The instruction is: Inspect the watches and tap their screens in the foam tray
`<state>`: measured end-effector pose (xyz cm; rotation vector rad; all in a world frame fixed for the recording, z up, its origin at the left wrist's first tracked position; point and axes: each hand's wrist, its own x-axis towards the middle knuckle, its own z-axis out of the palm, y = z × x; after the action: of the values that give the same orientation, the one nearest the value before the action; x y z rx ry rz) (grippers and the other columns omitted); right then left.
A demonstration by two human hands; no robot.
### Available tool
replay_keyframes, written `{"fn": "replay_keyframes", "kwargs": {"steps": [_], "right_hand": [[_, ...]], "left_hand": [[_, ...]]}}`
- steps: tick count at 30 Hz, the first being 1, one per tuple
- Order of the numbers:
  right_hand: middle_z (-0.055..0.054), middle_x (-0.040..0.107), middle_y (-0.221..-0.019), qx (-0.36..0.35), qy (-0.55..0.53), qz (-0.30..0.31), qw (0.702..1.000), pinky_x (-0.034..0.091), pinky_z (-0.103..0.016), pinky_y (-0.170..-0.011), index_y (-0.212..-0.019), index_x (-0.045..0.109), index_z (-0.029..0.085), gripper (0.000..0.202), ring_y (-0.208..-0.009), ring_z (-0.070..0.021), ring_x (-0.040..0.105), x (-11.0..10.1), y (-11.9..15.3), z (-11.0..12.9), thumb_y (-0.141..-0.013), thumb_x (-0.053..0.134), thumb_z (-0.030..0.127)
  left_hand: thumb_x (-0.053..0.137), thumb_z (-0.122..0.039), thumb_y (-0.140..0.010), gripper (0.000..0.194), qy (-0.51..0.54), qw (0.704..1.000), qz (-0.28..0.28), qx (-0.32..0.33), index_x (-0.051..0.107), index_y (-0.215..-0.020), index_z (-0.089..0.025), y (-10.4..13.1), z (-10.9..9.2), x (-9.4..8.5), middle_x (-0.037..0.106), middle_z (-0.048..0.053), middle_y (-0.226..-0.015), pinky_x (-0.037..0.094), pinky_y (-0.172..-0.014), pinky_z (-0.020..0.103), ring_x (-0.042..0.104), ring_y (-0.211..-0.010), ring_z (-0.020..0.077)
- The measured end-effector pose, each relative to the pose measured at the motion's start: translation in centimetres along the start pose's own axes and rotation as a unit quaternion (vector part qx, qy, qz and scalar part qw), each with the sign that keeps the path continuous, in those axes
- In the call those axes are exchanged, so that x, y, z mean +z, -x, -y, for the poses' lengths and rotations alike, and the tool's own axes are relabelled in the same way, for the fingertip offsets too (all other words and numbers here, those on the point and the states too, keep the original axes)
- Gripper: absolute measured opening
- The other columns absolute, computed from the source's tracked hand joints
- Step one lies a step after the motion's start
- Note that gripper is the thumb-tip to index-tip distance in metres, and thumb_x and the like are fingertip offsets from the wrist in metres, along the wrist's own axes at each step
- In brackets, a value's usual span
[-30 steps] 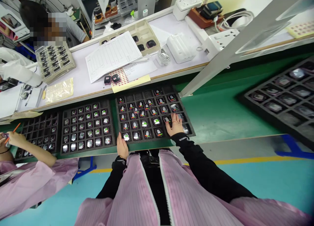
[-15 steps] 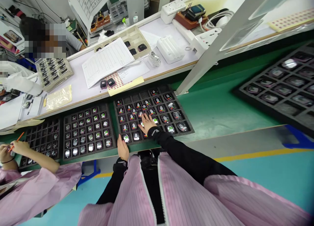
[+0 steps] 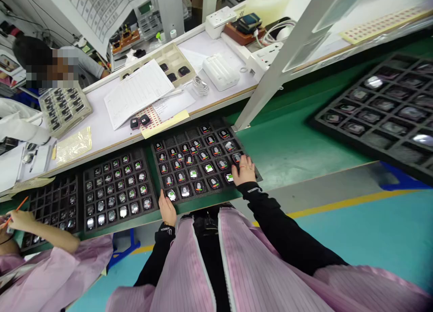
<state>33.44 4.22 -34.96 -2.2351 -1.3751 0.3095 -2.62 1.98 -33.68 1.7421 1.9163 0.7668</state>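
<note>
With the left hand flat and empty on the near edge of the black foam tray on the green bench, the right hand rests open-fingered over the small devices at the tray's right end, best pressed lightly and squarely.

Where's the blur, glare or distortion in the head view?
Head view: the black tray at far right is smeared by motion blur, with glare on its shiny parts; the tray under the right hand and left hand is sharp; wide-angle distortion bends the bench edge and slanted post; lighting is even, shadows soft.
</note>
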Motion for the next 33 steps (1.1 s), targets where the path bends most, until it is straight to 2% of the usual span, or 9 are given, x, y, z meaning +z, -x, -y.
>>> {"fn": "replay_keyframes", "kwargs": {"steps": [2, 6, 10, 15, 20, 23, 26, 30, 33], "right_hand": [[-0.030, 0.045, -0.143, 0.068, -0.022, -0.022, 0.997, 0.033, -0.062, -0.109, -0.142, 0.041, -0.006, 0.064, -0.137, -0.0410, 0.037, -0.5, -0.8, -2.3, -0.090, 0.035, 0.031], [-0.030, 0.061, -0.121, 0.189, -0.053, 0.011, 0.980, 0.041, -0.054, -0.104, -0.128, 0.057, -0.007, 0.057, -0.117, -0.0384, 0.056, -0.8, -2.4, -4.5, -0.088, 0.035, 0.028], [-0.027, 0.065, -0.108, 0.210, -0.052, 0.007, 0.976, 0.044, -0.054, -0.099, -0.117, 0.065, -0.001, 0.052, -0.108, -0.0376, 0.059, -0.7, -3.0, -4.6, -0.089, 0.036, 0.030], [-0.028, 0.063, -0.101, 0.216, -0.051, -0.008, 0.975, 0.044, -0.055, -0.097, -0.110, 0.068, 0.000, 0.056, -0.104, -0.0382, 0.058, -0.8, -0.9, -4.8, -0.090, 0.034, 0.039], [-0.025, 0.065, -0.107, 0.198, -0.059, -0.009, 0.978, 0.046, -0.053, -0.097, -0.123, 0.061, 0.002, 0.055, -0.107, -0.0371, 0.059, -1.9, 2.3, -5.0, -0.089, 0.036, 0.037], [-0.024, 0.060, -0.128, 0.116, -0.057, -0.009, 0.992, 0.041, -0.054, -0.106, -0.145, 0.037, 0.000, 0.065, -0.124, -0.0356, 0.051, -3.0, 3.2, -3.9, -0.089, 0.039, 0.034], [-0.022, 0.052, -0.140, 0.018, -0.033, 0.006, 0.999, 0.032, -0.059, -0.113, -0.153, 0.016, 0.000, 0.070, -0.137, -0.0332, 0.040, -3.9, 3.6, -2.3, -0.094, 0.034, 0.032], [-0.023, 0.044, -0.148, -0.028, 0.010, 0.041, 0.999, 0.025, -0.060, -0.116, -0.153, 0.016, -0.001, 0.066, -0.145, -0.0328, 0.029, -3.9, 4.1, -1.1, -0.097, 0.028, 0.031], [-0.025, 0.048, -0.144, -0.034, 0.046, 0.079, 0.995, 0.023, -0.060, -0.116, -0.151, 0.024, -0.003, 0.063, -0.145, -0.0338, 0.029, -3.5, 4.4, -1.1, -0.097, 0.029, 0.030]], "left_hand": [[0.027, -0.030, -0.099, 0.051, -0.002, 1.000, -0.006, -0.013, 0.041, -0.144, -0.009, -0.8, 0.0, 0.0, 0.051, 0.021, -0.140, 0.036, -0.113, 0.047, 0.047, -0.132, 0.0275], [0.032, -0.019, -0.093, 0.046, -0.008, 0.997, -0.010, -0.082, 0.051, -0.134, -0.007, -2.9, 0.0, 0.3, 0.056, 0.023, -0.126, 0.038, -0.111, 0.047, 0.052, -0.125, 0.0286], [0.035, -0.009, -0.086, 0.047, -0.022, 0.992, -0.014, -0.122, 0.054, -0.129, -0.006, -3.9, -0.1, 0.7, 0.055, 0.023, -0.118, 0.039, -0.110, 0.051, 0.053, -0.124, 0.0312], [0.039, -0.004, -0.080, 0.051, -0.042, 0.987, 0.000, -0.155, 0.052, -0.129, -0.002, -2.8, -0.2, 0.3, 0.055, 0.026, -0.116, 0.037, -0.110, 0.055, 0.050, -0.126, 0.0352], [0.036, -0.016, -0.088, 0.043, -0.048, 0.981, 0.027, -0.185, 0.056, -0.123, -0.004, -2.9, -0.1, -0.6, 0.057, 0.026, -0.119, 0.038, -0.110, 0.051, 0.052, -0.124, 0.0332], [0.033, -0.024, -0.092, 0.041, -0.056, 0.977, 0.026, -0.205, 0.059, -0.116, -0.003, -3.8, -0.4, -0.3, 0.059, 0.027, -0.117, 0.037, -0.109, 0.052, 0.053, -0.122, 0.0352], [0.033, -0.032, -0.094, 0.044, -0.074, 0.968, 0.002, -0.239, 0.058, -0.115, -0.004, -4.4, -1.1, 0.5, 0.059, 0.030, -0.113, 0.039, -0.102, 0.060, 0.053, -0.118, 0.0405], [0.030, -0.041, -0.094, 0.052, -0.095, 0.956, -0.029, -0.275, 0.056, -0.119, -0.003, -4.5, -1.9, 1.2, 0.056, 0.033, -0.112, 0.040, -0.093, 0.065, 0.055, -0.112, 0.0463], [0.030, -0.041, -0.093, 0.051, -0.099, 0.957, -0.034, -0.271, 0.057, -0.116, -0.005, -4.4, -2.0, 1.1, 0.058, 0.030, -0.107, 0.041, -0.094, 0.063, 0.057, -0.109, 0.0447]]}}
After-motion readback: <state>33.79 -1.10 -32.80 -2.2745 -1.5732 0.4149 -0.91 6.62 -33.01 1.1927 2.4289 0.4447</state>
